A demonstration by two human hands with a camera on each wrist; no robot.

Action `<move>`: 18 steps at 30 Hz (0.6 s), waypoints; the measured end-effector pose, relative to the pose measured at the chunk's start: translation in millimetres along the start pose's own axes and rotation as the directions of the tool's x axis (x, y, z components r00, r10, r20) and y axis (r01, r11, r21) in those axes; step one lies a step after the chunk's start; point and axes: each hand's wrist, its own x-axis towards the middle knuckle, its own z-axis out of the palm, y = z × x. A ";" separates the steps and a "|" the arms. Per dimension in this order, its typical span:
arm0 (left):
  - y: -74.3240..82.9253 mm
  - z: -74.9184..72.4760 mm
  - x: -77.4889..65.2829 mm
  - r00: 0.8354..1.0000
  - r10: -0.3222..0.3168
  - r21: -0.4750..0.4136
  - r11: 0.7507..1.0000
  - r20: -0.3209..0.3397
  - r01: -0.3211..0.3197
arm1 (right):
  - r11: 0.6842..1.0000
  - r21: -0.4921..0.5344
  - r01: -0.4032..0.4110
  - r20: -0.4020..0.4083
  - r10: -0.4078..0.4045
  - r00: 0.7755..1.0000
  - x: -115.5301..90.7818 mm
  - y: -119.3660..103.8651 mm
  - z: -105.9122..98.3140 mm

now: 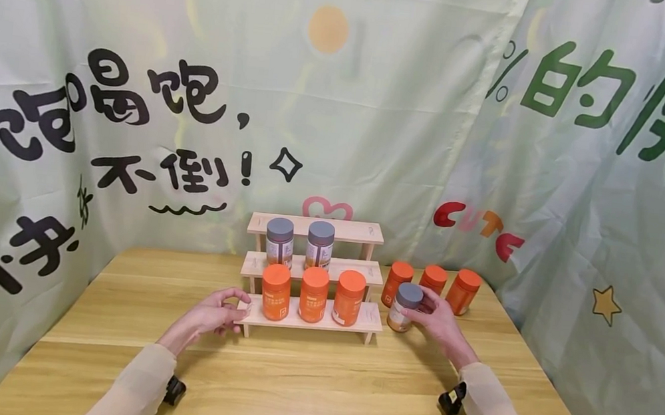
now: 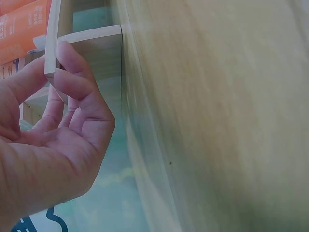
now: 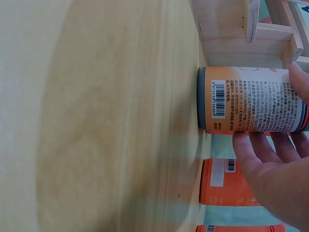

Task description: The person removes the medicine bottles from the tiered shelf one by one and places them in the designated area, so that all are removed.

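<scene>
A three-step wooden shelf (image 1: 371, 318) stands on the table. The thumb and fingers of my left hand (image 1: 209, 316) pinch the left end of its lowest board; the left wrist view shows the thumb on one face of the board (image 2: 52, 34) and fingertips on the other. Just off the shelf's right end, my right hand (image 1: 442, 321) grips a grey-lidded supplement jar (image 1: 400, 316). In the right wrist view, thumb and fingers lie on opposite sides of this jar (image 3: 251, 99), whose barcode label shows. It is upright, its base right at the tabletop.
Three orange jars (image 1: 313, 297) line the lowest step, and two grey-lidded jars (image 1: 280, 239) stand on the middle one. Behind my right hand are three more orange jars (image 1: 464, 294). A printed curtain (image 1: 378, 105) closes off the table's back and sides.
</scene>
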 end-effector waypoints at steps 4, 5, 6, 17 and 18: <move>0.6 0.2 -0.3 1.000 0.001 0.000 1.000 -0.001 -0.001 | 1.000 0.005 -0.006 -0.004 0.006 1.000 -0.1 0.2 -0.3; 0.4 0.3 -0.2 1.000 0.001 0.001 1.000 -0.001 -0.001 | 1.000 0.007 -0.003 -0.003 0.003 1.000 -0.4 0.7 -0.7; 0.1 0.5 -0.3 1.000 0.003 0.004 1.000 0.000 -0.003 | 1.000 0.009 0.001 -0.002 -0.001 1.000 -0.9 0.8 -1.0; -0.5 0.5 1.0 1.000 0.001 0.001 1.000 -0.005 -0.001 | 0.994 0.057 0.091 0.014 -0.092 0.996 -5.7 -7.7 -7.3; -0.5 0.9 0.8 1.000 0.000 0.002 1.000 -0.005 0.000 | 0.994 0.064 0.085 0.009 -0.086 0.996 -6.3 -9.0 -7.3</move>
